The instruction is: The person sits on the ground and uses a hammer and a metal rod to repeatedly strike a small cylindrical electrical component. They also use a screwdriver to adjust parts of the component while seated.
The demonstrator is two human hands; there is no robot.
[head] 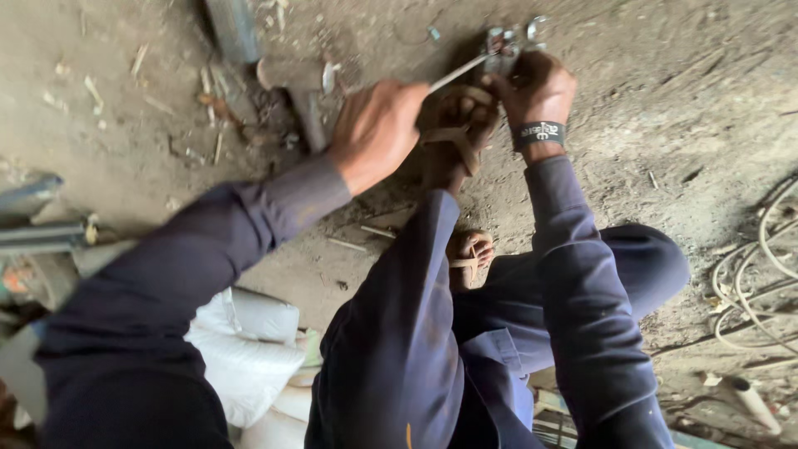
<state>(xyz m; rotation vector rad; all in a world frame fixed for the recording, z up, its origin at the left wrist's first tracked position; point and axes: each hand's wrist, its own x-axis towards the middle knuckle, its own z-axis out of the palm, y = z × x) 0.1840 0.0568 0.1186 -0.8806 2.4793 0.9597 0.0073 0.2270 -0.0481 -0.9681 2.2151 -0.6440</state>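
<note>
My left hand [376, 131] is closed around the handle of a thin metal tool [459, 72] whose shaft runs up and right to a small shiny metal part [507, 41] on the dirt floor. My right hand [536, 87], with a black wristband [539, 133], grips that metal part from the right. My sandalled foot [453, 133] rests on the ground just below the part, between the two hands. A second sandalled foot [470, 254] is tucked under my dark blue trouser leg.
A grey pipe [234, 29] and a hammer-like tool [299, 91] lie at the upper left among wood chips. White sacks [249, 349] sit at the lower left, metal bars [37, 237] at the left edge, and coiled pale cable [761, 283] at the right.
</note>
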